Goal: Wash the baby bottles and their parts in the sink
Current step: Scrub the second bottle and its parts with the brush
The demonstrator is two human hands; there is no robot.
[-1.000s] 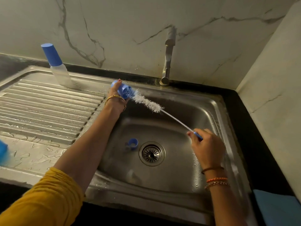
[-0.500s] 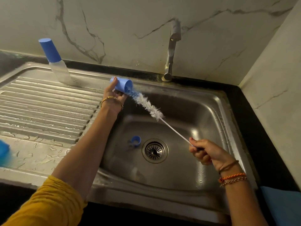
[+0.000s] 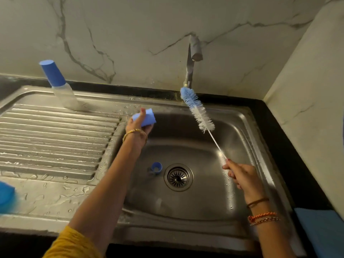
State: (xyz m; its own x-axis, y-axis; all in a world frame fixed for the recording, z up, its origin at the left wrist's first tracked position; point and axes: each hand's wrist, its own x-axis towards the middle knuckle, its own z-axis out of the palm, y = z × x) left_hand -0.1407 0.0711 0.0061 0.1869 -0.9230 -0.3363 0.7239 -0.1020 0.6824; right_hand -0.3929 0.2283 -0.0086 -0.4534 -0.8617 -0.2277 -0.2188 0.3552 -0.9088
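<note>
The bottle brush [image 3: 197, 110] has come out of the blue cap [image 3: 144, 117] it was working inside a moment ago and now stands clear of it, bristle head raised toward the tap [image 3: 191, 69]; the right hand [image 3: 240, 176] has its fingers curled round the thin wire handle at its lower end, and the left hand [image 3: 138, 128] grips the cap between thumb and fingers over the near-left edge of the basin, cap and brush now well apart; by my reckoning the scrubbing of this cap is over and a rinse is next, though no water can be seen running from the tap; further out, a small blue ring part [image 3: 156, 168] lies on the floor of the sink [image 3: 204, 216] just beside the drain [image 3: 178, 177], seemingly yet to be washed; a capped bottle [image 3: 61, 88] stands upright at the back of the wet drainboard [image 3: 55, 135], and whether it is washed I cannot tell; a blurred blue thing [image 3: 6, 199] sits at the drainboard's near-left edge, too cut off to identify; so part of the work looks done, with at least one piece left.
</note>
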